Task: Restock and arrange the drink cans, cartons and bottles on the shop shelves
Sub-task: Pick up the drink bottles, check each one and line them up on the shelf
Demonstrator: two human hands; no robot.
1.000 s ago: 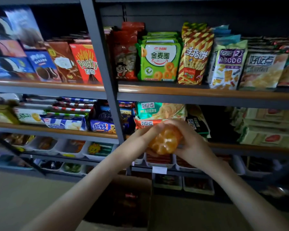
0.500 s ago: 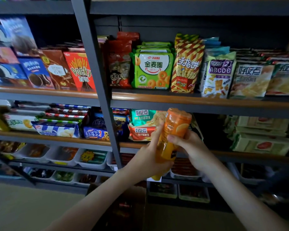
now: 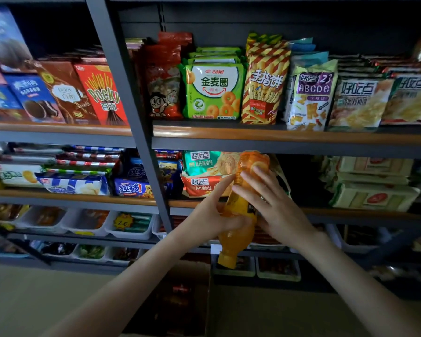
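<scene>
Pointing neck-down, the tilted bottle (image 3: 236, 246) holds orange drink.

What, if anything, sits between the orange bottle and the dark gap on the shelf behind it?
Nothing visible blocks the gap. The bottle is just left of it, in front of the biscuit packets.

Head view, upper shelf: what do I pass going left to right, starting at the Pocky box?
Red Pocky stick box → grey metal upright post → red cartoon-face snack bag → green ring-biscuit bag → red-and-yellow striped finger-biscuit bag → white-and-purple ABCDE letter-biscuit bag → pale cracker bag → second pale cracker bag.
</scene>
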